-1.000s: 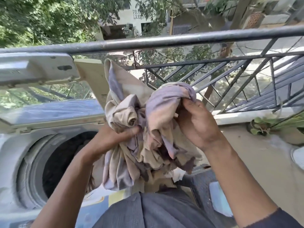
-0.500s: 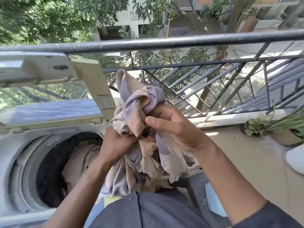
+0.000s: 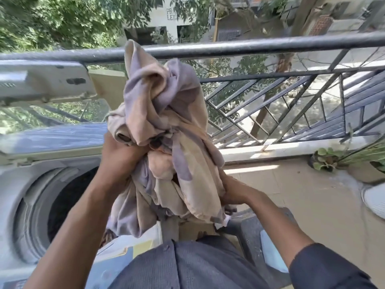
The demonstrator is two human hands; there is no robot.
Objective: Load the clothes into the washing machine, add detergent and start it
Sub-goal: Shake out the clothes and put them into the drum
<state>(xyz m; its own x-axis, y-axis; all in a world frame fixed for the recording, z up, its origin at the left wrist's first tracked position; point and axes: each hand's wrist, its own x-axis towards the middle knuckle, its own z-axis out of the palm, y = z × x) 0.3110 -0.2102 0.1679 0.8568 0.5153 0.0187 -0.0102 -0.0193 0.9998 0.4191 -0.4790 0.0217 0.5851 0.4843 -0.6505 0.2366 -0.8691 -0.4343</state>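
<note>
A bunched beige and lilac cloth [image 3: 164,126] hangs in front of me, to the right of the washing machine's open drum [image 3: 68,201]. My left hand [image 3: 120,157] grips the bundle at mid-height from the left. Lower down, my right hand [image 3: 233,192] grips its lower right part from underneath, fingers buried in the folds. The machine's lid [image 3: 45,84] stands raised at the upper left. The drum's inside is dark, and what lies in it cannot be made out.
A dark metal balcony railing [image 3: 260,46] runs across behind the cloth. Potted plants [image 3: 341,161] stand at the right on the tiled floor [image 3: 302,197]. A dark plastic stool [image 3: 262,232] with a box on it sits just below the cloth.
My right hand has dropped from the top of the bundle to its lower right part. The left hand has lifted the cloth higher, so more of it stands above the hands.
</note>
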